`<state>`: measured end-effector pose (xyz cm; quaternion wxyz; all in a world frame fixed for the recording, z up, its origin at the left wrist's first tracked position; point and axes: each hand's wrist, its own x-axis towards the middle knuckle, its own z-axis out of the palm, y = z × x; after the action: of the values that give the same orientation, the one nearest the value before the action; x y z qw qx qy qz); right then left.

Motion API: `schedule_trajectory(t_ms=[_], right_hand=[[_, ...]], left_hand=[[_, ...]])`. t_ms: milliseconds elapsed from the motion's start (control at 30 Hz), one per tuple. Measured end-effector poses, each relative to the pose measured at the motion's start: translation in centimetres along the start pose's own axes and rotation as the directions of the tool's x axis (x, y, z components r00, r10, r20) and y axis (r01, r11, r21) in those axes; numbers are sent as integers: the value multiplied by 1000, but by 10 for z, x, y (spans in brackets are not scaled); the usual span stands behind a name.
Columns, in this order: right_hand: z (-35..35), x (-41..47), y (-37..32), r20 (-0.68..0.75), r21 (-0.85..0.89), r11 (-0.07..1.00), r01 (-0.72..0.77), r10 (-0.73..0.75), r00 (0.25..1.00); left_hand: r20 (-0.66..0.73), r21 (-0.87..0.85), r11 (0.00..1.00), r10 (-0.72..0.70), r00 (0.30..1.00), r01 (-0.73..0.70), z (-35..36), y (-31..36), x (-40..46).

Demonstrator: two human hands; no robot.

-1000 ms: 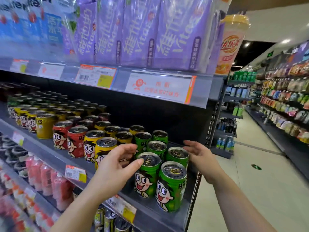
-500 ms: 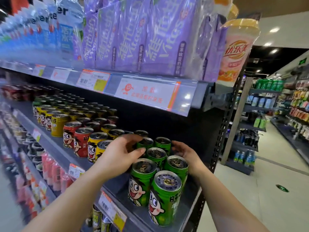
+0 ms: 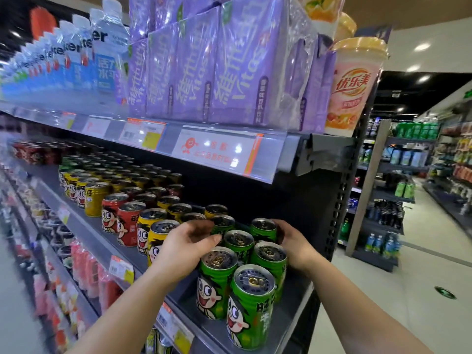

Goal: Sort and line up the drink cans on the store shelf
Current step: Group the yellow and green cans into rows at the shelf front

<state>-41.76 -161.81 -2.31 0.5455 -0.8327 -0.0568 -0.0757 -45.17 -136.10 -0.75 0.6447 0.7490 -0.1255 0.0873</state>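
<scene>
Several green cartoon-face cans (image 3: 251,306) stand in two rows at the right end of the grey shelf (image 3: 288,318). My left hand (image 3: 186,247) cups the left side of the group, thumb against a middle green can (image 3: 238,242). My right hand (image 3: 293,247) presses on the right side, fingers around the rear right green can (image 3: 263,229). To the left stand yellow cans (image 3: 159,237) and red cans (image 3: 129,223), with more rows behind them.
The upper shelf edge (image 3: 217,152) with price tags hangs close above the cans, holding purple cartons (image 3: 229,72) and water bottles (image 3: 107,47). A perforated upright (image 3: 339,200) closes the shelf on the right. The aisle floor (image 3: 408,290) opens beyond it.
Both hands moved in and closed around the green cans; the right hand went from hovering open beside them to pressing on their right side. My view shifted closer.
</scene>
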Motion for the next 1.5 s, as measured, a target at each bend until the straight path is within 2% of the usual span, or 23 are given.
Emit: schedule_trajectory(t_ms=[100, 267, 433, 500, 567, 633, 700, 800, 867, 1000, 1067, 1133, 1167, 1233, 1300, 1367, 1500], right_hand=[[-21, -21, 0, 4, -85, 996, 6, -6, 1000], [-46, -54, -6, 137, 31, 998, -55, 50, 989], [-47, -62, -9, 190, -22, 992, -121, 123, 974], [-45, -67, -20, 154, -30, 990, -138, 141, 978], [-41, -69, -37, 32, -53, 996, -72, 74, 997], [-33, -71, -55, -81, -69, 998, 0, -5, 997], [-21, -72, -67, -133, -123, 991, 50, -66, 989], [-3, -78, -74, -205, -283, 956, 77, -139, 969], [8, -82, -76, -240, -441, 894, 76, -200, 950], [27, -83, -79, -227, -614, 782, 111, -309, 924], [32, -82, -78, -228, -625, 773, 107, -312, 922], [35, -81, -75, -232, -630, 771, 94, -302, 925], [36, -81, -74, -236, -636, 766, 89, -303, 923], [38, -82, -75, -243, -641, 763, 80, -300, 922], [38, -82, -76, -254, -639, 766, 71, -297, 920], [40, -83, -77, -272, -637, 769, 54, -289, 918], [41, -80, -82, -259, -649, 759, 48, -280, 924]], left_hand=[[-11, -22, 1000, -11, 1000, 11, 2, 3, -2], [11, -43, 999, -22, 1000, 23, 4, 6, -4], [20, -68, 998, -3, 1000, 4, 2, 4, -6], [10, -89, 996, 9, 1000, -8, -2, 0, -8], [-13, -73, 996, 45, 999, -45, -4, -2, -8], [-31, 21, 994, 112, 993, -111, -7, 0, -5], [6, 167, 965, 205, 979, -204, -10, 6, 3], [112, 341, 880, 310, 944, -329, -14, 14, 18], [167, 422, 809, 373, 913, -408, -16, 12, 26], [347, 645, 485, 502, 792, -590, -20, 4, 47], [438, 739, 322, 437, 786, -591, -18, 7, 55], [500, 825, 148, 259, 826, -546, -15, 13, 65], [516, 840, 84, 183, 837, -536, -12, 17, 69], [543, 835, 29, 111, 832, -549, -8, 21, 76], [566, 821, 16, 115, 817, -571, -8, 21, 81], [574, 808, 67, 134, 808, -585, -10, 20, 84], [544, 754, 339, 159, 824, -563, -8, 19, 86]])
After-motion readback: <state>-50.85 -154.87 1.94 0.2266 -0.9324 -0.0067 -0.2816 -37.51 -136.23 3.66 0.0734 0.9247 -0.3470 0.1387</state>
